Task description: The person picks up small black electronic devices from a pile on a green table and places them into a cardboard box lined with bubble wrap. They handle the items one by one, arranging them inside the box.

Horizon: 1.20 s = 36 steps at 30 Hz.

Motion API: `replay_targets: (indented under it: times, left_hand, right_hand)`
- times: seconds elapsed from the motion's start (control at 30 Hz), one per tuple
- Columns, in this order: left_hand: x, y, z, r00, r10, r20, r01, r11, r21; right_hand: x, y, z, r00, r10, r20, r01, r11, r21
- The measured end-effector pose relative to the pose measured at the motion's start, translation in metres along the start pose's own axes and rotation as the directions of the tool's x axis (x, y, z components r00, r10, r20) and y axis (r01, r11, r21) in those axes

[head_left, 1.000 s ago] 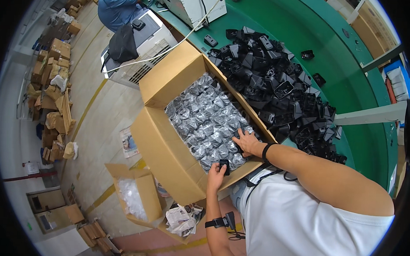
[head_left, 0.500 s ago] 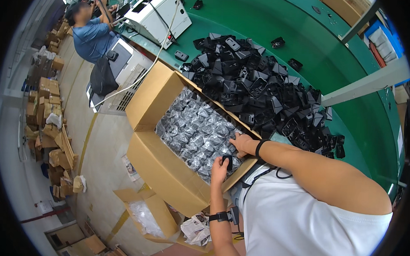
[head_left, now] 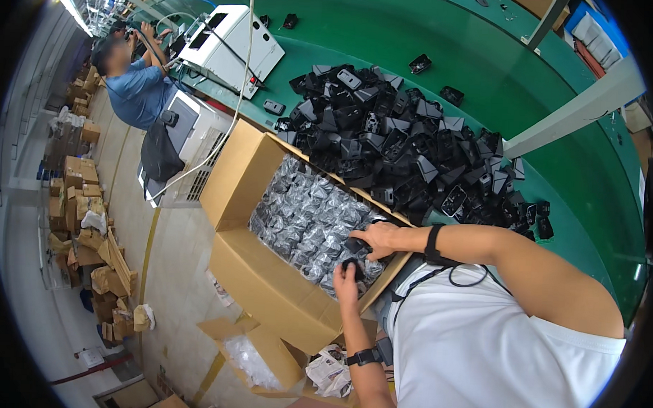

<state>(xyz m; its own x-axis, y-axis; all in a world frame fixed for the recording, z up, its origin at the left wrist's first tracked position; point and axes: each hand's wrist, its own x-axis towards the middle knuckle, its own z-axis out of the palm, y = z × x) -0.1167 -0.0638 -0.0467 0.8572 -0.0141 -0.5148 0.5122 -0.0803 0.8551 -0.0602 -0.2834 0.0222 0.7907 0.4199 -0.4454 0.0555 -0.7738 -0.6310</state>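
Observation:
A large open cardboard box in front of me is filled with rows of dark parts in clear plastic bags. My left hand, over the near end of the box, is closed on a small black plastic part. Just beyond it, my right hand reaches in over the bagged rows. Its fingers are bent round another black plastic piece, partly hidden by them. Alongside the box, loose black plastic housings lie heaped on the green table.
A white machine with a cable stands farther along the table. A slanting white post rises at the right. On the floor sits a smaller carton holding clear plastic bags. A person in blue works at the far left.
My right hand has drawn back slightly from the bagged rows, and a black piece now shows at its fingers. My left hand has moved slightly lower, still with its black part. The view has shifted.

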Motion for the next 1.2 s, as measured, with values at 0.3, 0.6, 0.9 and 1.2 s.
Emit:
replay_targets:
  times: [0.3,0.6,0.9,1.2]
  left_hand:
    - [-0.007,0.174,0.041,0.972,-0.033,0.232,0.065,0.989,-0.130]
    - [-0.027,0.233,0.173,0.741,0.073,0.667,-0.242,0.956,0.164]
    - [-0.042,0.109,0.219,0.342,-0.445,0.827,-0.070,0.866,0.495]
    - [-0.063,0.122,0.253,0.271,-0.381,0.884,0.114,0.925,0.363]
  right_hand:
    - [-0.145,-0.022,-0.157,0.879,-0.101,-0.467,0.176,0.977,0.120]
    - [-0.276,0.047,-0.111,0.795,0.329,-0.510,-0.295,0.944,0.150]
    - [-0.287,0.061,-0.071,0.737,0.503,-0.452,-0.523,0.848,0.089]
    - [-0.331,0.086,-0.075,0.612,0.587,-0.531,-0.572,0.792,0.216]
